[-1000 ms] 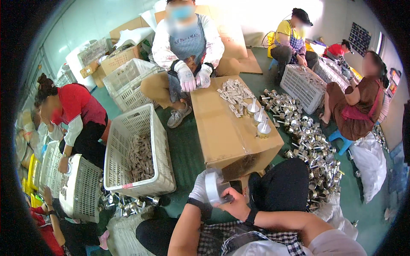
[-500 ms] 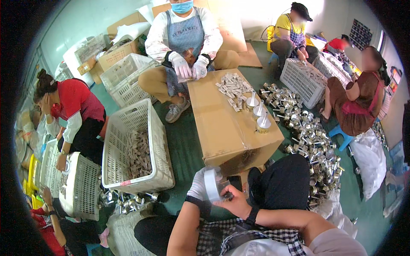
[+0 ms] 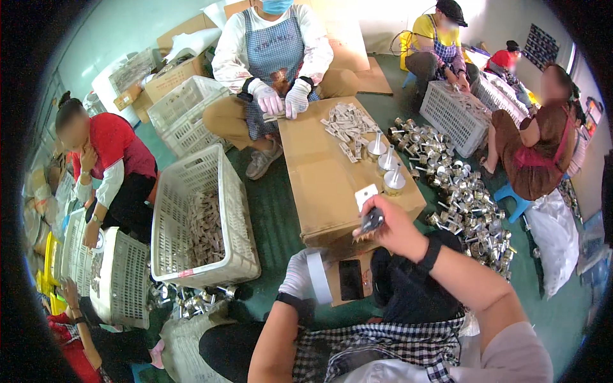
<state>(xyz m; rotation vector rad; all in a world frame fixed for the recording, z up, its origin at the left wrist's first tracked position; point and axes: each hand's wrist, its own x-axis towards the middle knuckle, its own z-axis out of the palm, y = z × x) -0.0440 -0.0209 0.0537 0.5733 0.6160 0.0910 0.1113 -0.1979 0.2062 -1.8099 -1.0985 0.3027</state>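
White cotton glove on the left hand (image 3: 295,276), curled round the rim of a pale roll (image 3: 319,278) held on edge below the near end of a cardboard box (image 3: 332,210); fingers partly hidden behind the roll.

Right hand (image 3: 394,228) bare, closed round a small dark object (image 3: 372,220), kind unclear, above the box's near corner. By its fingertips a small white piece (image 3: 366,198); cannot tell if it is pinched or lies on the cardboard.

On the box: three round metal parts with white spouts, the nearest (image 3: 394,183) just beyond the white piece, and a heap of pale strips (image 3: 350,122) further off. Beneath the roll's right side, a dark phone (image 3: 350,279) on a cardboard flap.

Handling, my judgement: keep the roll upright and steady in the gloved hand, fingers off its outer face. Bare fingertips suit the small white piece; hold it by an edge. Best to tuck the dark object into the palm, leaving thumb and forefinger free, and bring the wrist in low, clear of the standing spouts
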